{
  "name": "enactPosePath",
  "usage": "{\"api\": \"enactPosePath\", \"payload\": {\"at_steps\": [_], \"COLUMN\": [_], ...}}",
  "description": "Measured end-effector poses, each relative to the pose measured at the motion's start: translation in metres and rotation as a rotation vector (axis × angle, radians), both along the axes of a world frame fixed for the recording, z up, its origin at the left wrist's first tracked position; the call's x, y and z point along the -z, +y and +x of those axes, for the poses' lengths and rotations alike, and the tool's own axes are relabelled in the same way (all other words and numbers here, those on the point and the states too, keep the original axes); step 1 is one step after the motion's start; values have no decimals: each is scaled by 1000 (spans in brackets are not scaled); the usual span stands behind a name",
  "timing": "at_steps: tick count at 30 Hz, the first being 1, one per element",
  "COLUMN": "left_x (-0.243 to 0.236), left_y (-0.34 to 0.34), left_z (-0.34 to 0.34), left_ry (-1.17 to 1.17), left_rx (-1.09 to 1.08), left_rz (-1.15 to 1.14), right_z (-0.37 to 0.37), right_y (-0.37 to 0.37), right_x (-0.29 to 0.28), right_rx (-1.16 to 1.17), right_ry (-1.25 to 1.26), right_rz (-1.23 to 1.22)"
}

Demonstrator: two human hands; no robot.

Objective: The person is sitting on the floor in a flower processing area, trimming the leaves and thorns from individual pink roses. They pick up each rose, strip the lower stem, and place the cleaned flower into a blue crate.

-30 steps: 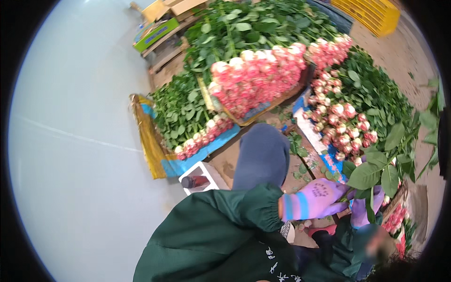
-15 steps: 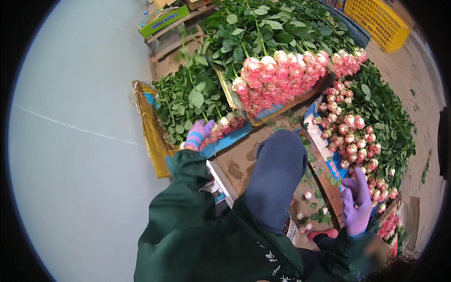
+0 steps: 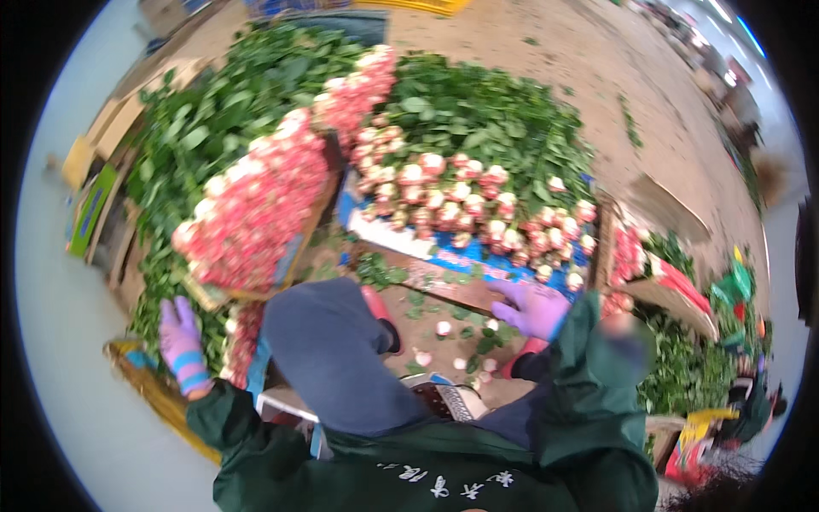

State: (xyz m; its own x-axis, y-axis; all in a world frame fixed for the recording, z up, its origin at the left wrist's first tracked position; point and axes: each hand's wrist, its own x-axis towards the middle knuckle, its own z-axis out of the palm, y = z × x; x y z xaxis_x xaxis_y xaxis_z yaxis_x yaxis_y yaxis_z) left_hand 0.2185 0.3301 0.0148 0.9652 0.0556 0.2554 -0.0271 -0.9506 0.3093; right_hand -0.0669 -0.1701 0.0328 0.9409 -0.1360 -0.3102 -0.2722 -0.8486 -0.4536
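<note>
The roses (image 3: 461,200) in front of the right hand (image 3: 531,309) lie to the right of the middle, pale-and-pink heads toward the near side, leaves (image 3: 495,111) toward the far side. The right hand, gloved in purple, has its fingers stretched out leftward above the near edge of the board (image 3: 435,282); nothing shows in its grasp. The left hand (image 3: 179,337), fingers spread and pointing to the far side, is over the leafy end of the small bunch (image 3: 243,337) at the near left; whether it touches the leaves I cannot tell. Beyond that bunch, a bigger pile (image 3: 260,213) of pink roses slants across the far left. Loose heads (image 3: 443,328) dot the floor (image 3: 409,363) between the knee (image 3: 341,354) and the right hand. A yellow crate (image 3: 426,5) stands at the far side.
</note>
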Motion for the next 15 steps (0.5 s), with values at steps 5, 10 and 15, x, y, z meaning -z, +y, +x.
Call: {"api": "enactPosePath", "payload": {"at_steps": [5,10,15], "left_x": [-93,-26,101], "left_y": [-222,-431,-553], "left_z": [-37,-70,-113], "left_ry": [-114,114,438], "left_rx": [658,1272,1243], "left_rz": [-102,259,562], "right_z": [9,-8,-12], "right_y": [-44,-84,-110], "right_x": [7,26,27], "right_rx": [175,213,259], "right_ry": [270,251,94], "right_rz": [138,50,19]}}
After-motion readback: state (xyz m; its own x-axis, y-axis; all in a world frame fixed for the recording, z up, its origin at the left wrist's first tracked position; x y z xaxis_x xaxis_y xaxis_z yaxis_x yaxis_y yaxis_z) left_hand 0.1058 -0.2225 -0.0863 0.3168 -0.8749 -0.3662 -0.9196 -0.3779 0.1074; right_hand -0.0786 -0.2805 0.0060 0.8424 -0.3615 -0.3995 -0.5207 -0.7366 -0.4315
